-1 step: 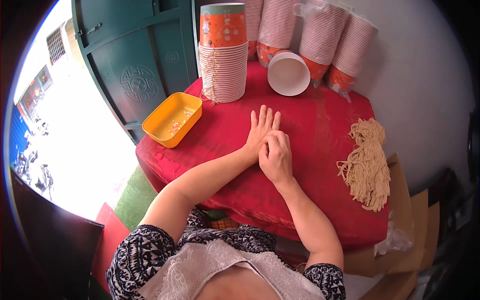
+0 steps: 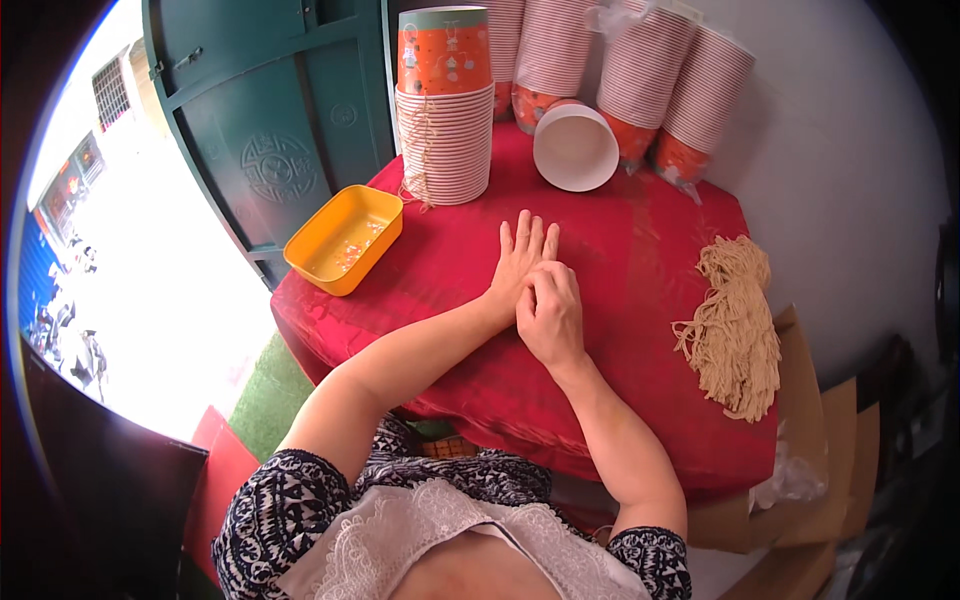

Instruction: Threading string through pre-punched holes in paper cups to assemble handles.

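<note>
My left hand [image 2: 519, 258] is stretched out over the middle of the red-covered table [image 2: 640, 300], its fingers straight and slightly apart, holding nothing. Against its thumb-opposite side rests my right hand [image 2: 550, 305], with the fingers curled in and touching the back of the left hand. Whatever the right fingertips may pinch is hidden. Left of the hands lies a yellow rectangular plastic tub [image 2: 335, 262] with small clear and reddish bits on its bottom. Beyond them stands a tall stack of paper buckets [image 2: 445, 140], the top one orange and green, with thin strings hanging down its side.
A white-lined paper bucket [image 2: 577, 148] lies on its side at the back, before several bagged bucket stacks [image 2: 650, 70]. A bundle of beige cords [image 2: 738, 330] lies at the right edge. Cardboard boxes [image 2: 845, 470] stand beside the table; a green door [image 2: 280, 120] is at the left.
</note>
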Tool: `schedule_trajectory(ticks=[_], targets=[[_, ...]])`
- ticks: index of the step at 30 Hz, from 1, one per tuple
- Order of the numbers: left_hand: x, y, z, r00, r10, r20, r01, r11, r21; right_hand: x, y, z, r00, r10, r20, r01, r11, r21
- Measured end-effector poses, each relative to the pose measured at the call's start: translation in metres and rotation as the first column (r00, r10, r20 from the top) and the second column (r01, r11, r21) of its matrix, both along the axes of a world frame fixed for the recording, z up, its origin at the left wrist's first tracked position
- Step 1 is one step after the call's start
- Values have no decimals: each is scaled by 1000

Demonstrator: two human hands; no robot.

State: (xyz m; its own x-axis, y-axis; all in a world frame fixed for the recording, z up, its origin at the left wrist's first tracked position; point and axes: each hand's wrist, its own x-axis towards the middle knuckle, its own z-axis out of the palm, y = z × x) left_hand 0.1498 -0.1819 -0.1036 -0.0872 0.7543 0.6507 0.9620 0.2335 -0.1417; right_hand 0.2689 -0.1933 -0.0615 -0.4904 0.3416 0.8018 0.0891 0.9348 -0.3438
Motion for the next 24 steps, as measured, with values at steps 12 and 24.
schedule_trajectory(ticks=[12,24], targets=[[0,0,-2,999,-37,38,39,997,-62,2,-4,-8,999,-43,-21,43,999,14],[5,-6,8,990,-45,137,71,977,-199,1,-7,-11,999,-44,27,43,999,15]])
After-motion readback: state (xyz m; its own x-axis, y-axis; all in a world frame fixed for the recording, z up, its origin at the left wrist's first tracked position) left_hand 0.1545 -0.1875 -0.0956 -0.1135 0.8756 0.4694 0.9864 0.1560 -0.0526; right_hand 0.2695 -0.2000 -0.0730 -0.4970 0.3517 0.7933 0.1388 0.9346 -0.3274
